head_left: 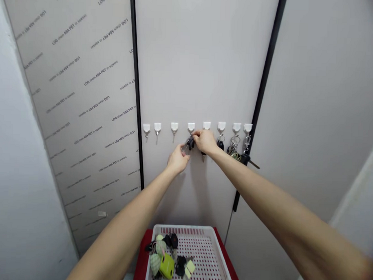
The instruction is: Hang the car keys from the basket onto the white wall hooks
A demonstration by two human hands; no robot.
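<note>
At the fourth hook [191, 126] from the left, black keys [190, 143] just below it, right hand [205, 141] pinching their top, left hand [178, 159] beside them, grip unclear, white basket [207, 255] well below hook.

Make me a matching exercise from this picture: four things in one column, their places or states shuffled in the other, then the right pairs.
Column one
1. Leftmost hook
2. Dark keys below the fourth hook from the left
3. Lime-green object
4. White basket

Column two
A. Inside the basket
B. At the left hand and right hand
C. On a red surface
D. No keys hanging on it

Pairs: 1-D, 2-B, 3-A, 4-C
</note>
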